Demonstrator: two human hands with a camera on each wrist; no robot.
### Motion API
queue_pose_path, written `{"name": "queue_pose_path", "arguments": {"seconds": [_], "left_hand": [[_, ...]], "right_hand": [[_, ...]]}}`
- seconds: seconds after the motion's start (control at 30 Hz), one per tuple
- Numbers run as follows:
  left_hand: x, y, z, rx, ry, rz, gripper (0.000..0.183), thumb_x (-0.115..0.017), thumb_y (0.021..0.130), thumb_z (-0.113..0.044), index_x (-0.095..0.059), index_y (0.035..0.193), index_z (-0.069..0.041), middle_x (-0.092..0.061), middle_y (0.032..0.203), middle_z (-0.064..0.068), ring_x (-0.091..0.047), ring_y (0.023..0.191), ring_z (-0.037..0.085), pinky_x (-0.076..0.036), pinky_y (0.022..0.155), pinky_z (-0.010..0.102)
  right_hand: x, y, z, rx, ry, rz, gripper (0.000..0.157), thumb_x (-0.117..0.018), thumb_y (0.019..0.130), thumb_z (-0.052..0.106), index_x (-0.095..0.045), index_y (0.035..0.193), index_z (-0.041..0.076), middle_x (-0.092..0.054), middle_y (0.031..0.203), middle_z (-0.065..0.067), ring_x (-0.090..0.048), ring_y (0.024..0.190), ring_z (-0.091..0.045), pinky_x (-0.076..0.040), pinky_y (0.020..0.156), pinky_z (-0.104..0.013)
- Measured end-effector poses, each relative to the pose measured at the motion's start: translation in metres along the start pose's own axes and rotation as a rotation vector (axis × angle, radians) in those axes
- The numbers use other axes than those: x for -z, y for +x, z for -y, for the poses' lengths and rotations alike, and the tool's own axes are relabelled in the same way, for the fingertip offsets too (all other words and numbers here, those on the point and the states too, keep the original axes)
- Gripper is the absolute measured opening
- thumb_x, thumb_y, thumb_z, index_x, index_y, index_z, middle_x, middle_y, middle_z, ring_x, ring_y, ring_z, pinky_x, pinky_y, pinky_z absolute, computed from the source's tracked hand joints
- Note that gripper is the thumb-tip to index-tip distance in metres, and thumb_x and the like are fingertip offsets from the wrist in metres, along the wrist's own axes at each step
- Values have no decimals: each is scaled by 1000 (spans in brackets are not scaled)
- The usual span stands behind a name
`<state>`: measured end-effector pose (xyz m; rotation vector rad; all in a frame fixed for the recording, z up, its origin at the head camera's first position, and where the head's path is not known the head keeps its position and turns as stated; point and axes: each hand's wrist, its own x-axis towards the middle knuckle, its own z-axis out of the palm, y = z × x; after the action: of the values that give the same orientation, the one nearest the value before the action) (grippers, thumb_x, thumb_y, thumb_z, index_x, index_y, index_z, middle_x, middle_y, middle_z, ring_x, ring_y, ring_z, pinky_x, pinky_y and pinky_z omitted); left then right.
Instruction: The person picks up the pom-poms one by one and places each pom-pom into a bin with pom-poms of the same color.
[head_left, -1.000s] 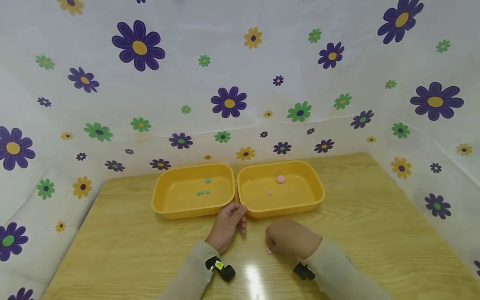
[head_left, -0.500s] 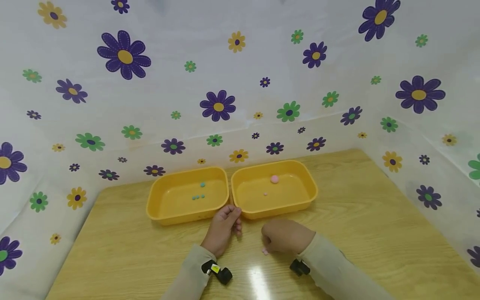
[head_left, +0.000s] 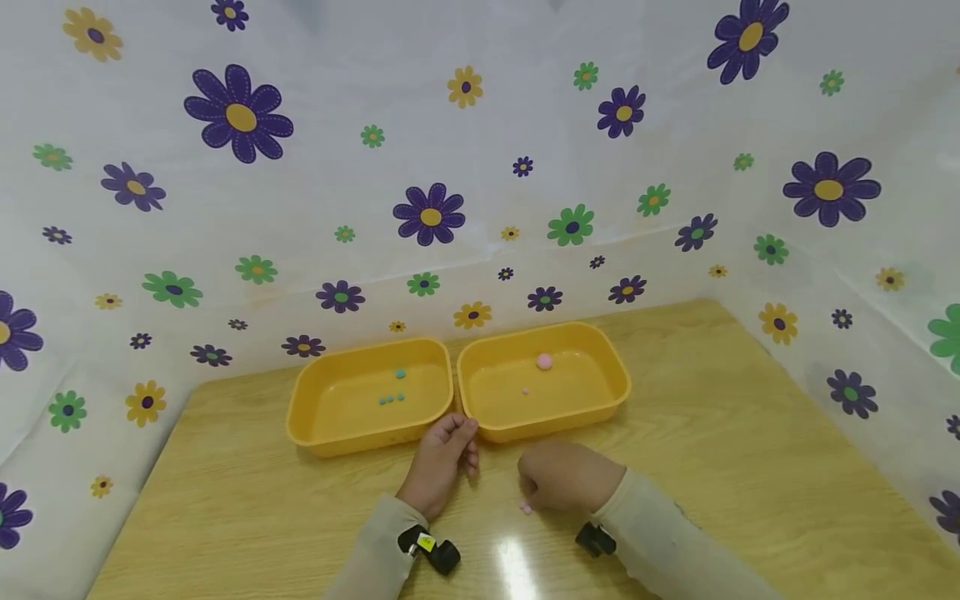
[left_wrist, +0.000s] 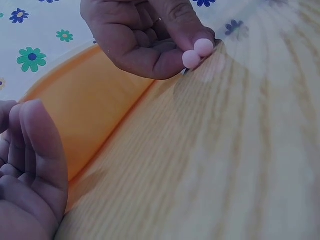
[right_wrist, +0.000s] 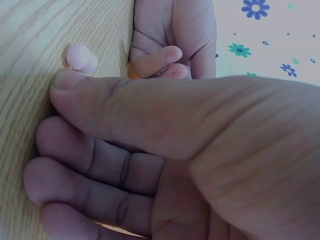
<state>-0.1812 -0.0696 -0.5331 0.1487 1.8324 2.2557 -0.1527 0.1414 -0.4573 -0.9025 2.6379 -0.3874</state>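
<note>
My left hand [head_left: 438, 467] is at the near corner between two yellow trays, with loosely bent fingers and its thumb right at the corner of the right tray [head_left: 555, 427]. My right hand [head_left: 566, 477] is low over the table in front of that tray, fingers curled down. Two small pink balls [left_wrist: 197, 54] lie together on the wood right at its fingertips. In the right wrist view, the thumb [right_wrist: 100, 100] overlaps the edge of these balls [right_wrist: 79, 57]; I cannot tell whether the fingertips pinch anything.
Inside the right tray are a larger pink ball [head_left: 543, 362] and a tiny pink one [head_left: 525, 391]. The left tray [head_left: 352, 443] holds several teal balls [head_left: 390, 399]. Both trays stand side by side towards the back of the wooden table [head_left: 720, 433], before a flowered cloth [head_left: 315, 200].
The head view has turned slightly, so trays and table appear further left and a little lower. Both hands keep nearly the same places, and the pink balls stay beside my right hand.
</note>
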Motion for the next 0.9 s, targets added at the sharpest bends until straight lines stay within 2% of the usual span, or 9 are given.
{"name": "queue_pose_path", "arguments": {"seconds": [0.13,0.37,0.67,0.9], "left_hand": [[0,2,-1,-15,0,-1,32,-61,106,-28,-55,100,3,-57,80,5,-57,60,12,-52,57,25],[0,0,2,9,-2,-9,32,-61,106,-27,-53,101,3,-56,81,5,-56,60,13,-52,57,26],[0,2,2,-3,4,-11,36,-60,107,-30,-51,104,5,-55,81,5,-56,60,13,-52,57,26],[0,2,3,-1,-1,-8,36,-60,106,-30,-51,104,5,-55,80,5,-56,59,14,-51,56,26]], "right_hand": [[3,-1,0,13,-21,-21,25,-85,82,19,-63,69,17,-54,68,10,-46,62,-6,-46,64,-27],[1,-1,-1,47,-28,-19,25,-84,81,18,-64,66,17,-53,65,11,-44,60,-5,-45,61,-25],[-2,1,-3,31,-27,-20,26,-86,81,23,-63,68,19,-53,66,12,-46,61,-5,-45,62,-25],[-1,3,-4,20,-17,11,29,-85,83,23,-61,67,19,-52,66,11,-45,60,-5,-43,61,-25]]}}
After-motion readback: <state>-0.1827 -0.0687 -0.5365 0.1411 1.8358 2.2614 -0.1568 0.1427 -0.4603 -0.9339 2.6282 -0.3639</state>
